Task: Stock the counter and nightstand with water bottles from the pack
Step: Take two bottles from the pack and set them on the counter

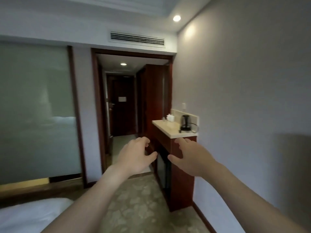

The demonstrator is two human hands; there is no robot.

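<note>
A cream stone counter (170, 127) tops a red-brown wooden cabinet against the right wall, a few steps ahead. On it stand a black electric kettle (185, 123) and small white cups (170, 117). My left hand (137, 153) and my right hand (188, 156) are stretched out in front of me at mid-frame, palms facing each other, fingers loosely curled, nothing in either. They hover in the air short of the cabinet's near end. No water bottle or bottle pack is in view, and neither is a nightstand.
A white bed corner (25, 214) fills the bottom left. Frosted glass panels (37, 111) line the left wall. A dark-framed doorway (122, 106) leads to a hall with a dark door. Patterned carpet (143, 199) runs between bed and cabinet.
</note>
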